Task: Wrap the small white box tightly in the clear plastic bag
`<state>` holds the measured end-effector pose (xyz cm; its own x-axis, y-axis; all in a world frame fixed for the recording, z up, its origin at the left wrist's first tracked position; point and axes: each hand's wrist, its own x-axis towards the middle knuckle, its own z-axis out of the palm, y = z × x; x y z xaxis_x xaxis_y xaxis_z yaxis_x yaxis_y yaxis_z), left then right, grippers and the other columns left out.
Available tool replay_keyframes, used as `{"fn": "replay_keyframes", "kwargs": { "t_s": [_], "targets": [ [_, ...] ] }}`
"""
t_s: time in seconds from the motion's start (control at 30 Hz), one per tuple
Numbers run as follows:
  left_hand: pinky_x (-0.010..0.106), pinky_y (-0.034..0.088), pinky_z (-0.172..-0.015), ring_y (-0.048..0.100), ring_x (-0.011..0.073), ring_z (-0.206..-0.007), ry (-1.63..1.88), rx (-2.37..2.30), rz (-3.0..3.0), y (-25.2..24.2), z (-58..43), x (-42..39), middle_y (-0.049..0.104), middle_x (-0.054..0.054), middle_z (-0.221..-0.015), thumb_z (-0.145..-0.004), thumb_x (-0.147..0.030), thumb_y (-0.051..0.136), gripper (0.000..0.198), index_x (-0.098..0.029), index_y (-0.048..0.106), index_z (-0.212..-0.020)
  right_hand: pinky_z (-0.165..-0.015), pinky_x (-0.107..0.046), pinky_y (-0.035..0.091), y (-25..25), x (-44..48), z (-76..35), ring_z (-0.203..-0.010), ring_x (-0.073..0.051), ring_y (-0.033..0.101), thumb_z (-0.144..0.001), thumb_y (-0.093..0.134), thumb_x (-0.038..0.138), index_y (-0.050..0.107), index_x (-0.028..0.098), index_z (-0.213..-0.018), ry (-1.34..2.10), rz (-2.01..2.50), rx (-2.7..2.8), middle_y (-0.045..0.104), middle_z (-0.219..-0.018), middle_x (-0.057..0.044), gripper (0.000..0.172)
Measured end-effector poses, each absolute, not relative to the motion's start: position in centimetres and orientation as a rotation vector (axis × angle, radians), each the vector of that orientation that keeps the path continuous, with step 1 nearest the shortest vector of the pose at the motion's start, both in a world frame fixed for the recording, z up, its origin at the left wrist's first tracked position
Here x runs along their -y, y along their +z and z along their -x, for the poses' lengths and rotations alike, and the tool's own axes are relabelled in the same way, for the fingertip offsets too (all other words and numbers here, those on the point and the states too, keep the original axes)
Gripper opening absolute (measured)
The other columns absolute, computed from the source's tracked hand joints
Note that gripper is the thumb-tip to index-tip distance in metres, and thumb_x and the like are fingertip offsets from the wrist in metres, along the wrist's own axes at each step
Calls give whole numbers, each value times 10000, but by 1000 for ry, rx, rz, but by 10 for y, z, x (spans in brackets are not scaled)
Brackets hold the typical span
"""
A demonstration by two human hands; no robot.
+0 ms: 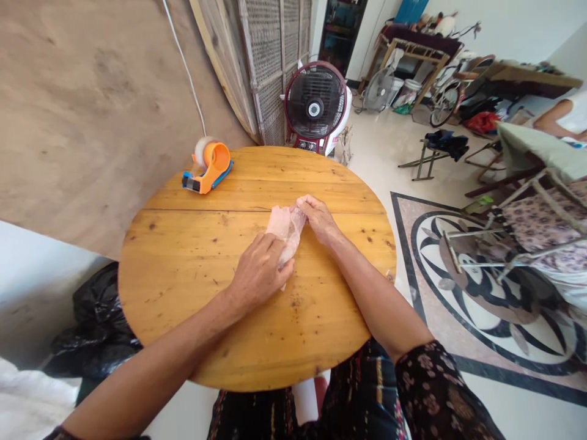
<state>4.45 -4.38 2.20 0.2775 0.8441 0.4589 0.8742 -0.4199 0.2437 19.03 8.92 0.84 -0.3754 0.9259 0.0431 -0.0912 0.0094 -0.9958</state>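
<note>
A small pale pink, crinkled plastic bag [285, 227] lies near the middle of a round wooden table [183, 263]. My left hand [259, 272] rests on its near end, fingers curled down over the plastic. My right hand [317, 219] pinches its far end between thumb and fingers. The bag's middle shows between the two hands; what is inside it cannot be made out.
An orange and blue tape dispenser [208, 166] sits at the table's far left edge. A red standing fan [315, 107] stands beyond the table. Black bags [98, 330] lie on the floor at left. Metal-framed furniture [513, 232] and another person's arm [557, 116] are at right.
</note>
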Motion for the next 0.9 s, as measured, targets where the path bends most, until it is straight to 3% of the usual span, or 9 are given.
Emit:
{"fn": "replay_keyframes", "kwargs": {
  "t_s": [0.13,0.23,0.33,0.43,0.63,0.73,0.9],
  "targets": [
    [377,503,-782,579,252,-871,-833,1664,2462,21,-44,43,630,107,-892,-808,-196,577,73,-146,595,-858,-604,-246,446,14,-89,-199,-637,-130,559,-799,546,629,572,184,-805,1705,896,1361,617,-741,-14,446],
    [376,502,-784,573,250,-871,-858,1652,2453,20,-43,43,623,104,-883,-812,-211,576,78,-149,592,-857,-685,-256,479,23,-88,-214,-750,-140,606,-717,697,431,590,191,-936,1867,798,1408,655,-876,-14,341],
    [368,500,-773,572,248,-867,-859,1653,2447,20,-43,43,618,99,-875,-806,-207,579,66,-156,588,-846,-810,-293,497,28,-86,-225,-908,-165,629,-602,768,233,575,207,-1078,1976,683,1462,669,-1040,-30,514],
    [366,498,-764,574,249,-860,-858,1653,2437,20,-43,43,615,100,-863,-800,-204,586,56,-157,581,-830,-903,-341,488,24,-86,-225,-969,-183,642,-598,784,207,543,212,-1152,1987,701,1473,681,-1073,-49,604],
    [367,498,-775,564,242,-859,-855,1661,2451,21,-42,43,605,99,-864,-808,-209,578,50,-160,583,-814,-785,-311,530,12,-92,-222,-821,-156,647,-582,833,274,566,198,-1010,1839,819,1526,692,-915,-20,511],
    [358,495,-771,558,235,-860,-828,1683,2467,22,-41,44,594,100,-881,-825,-219,564,78,-157,610,-810,-768,-300,530,15,-93,-227,-832,-151,640,-613,820,309,592,184,-893,1779,821,1589,685,-987,-41,382],
    [337,494,-751,546,224,-885,-822,1708,2509,21,-40,44,571,122,-999,-837,-239,559,141,-156,671,-860,-848,-295,497,23,-89,-232,-1012,-184,605,-712,751,345,655,166,-807,1719,778,1734,646,-1151,-80,224]
  ]
}}
